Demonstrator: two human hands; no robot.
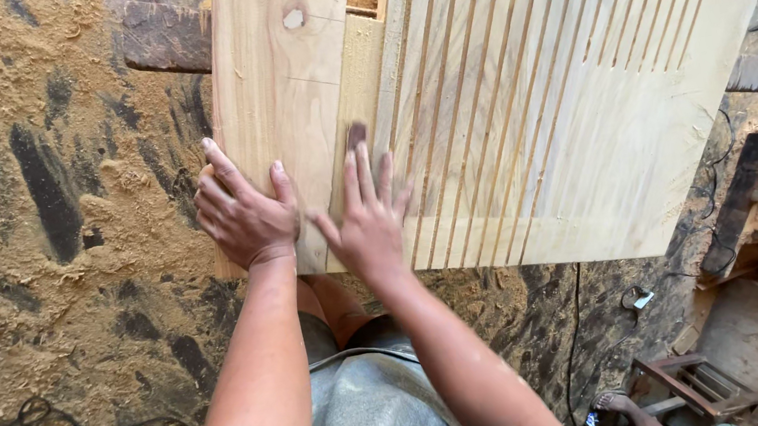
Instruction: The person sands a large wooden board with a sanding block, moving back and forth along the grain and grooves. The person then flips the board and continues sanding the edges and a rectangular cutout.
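Fingers spread, the left hand (pixel 245 218) presses flat to steady the pale grooved wooden panel (pixel 519 99) while the right hand (pixel 368 219) rubs a small brown sanding piece (pixel 356 135) along it.

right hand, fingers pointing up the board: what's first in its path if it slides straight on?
The right hand lies flat on the grooved panel. A small dark piece sits right at its fingertips, probably met first. Beyond that, only bare wood shows up to the frame's top edge.

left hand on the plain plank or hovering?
Touching. The head view shows the left hand pressed flat on the plain plank, palm and fingers lying on the wood with no gap visible, beside the right hand.
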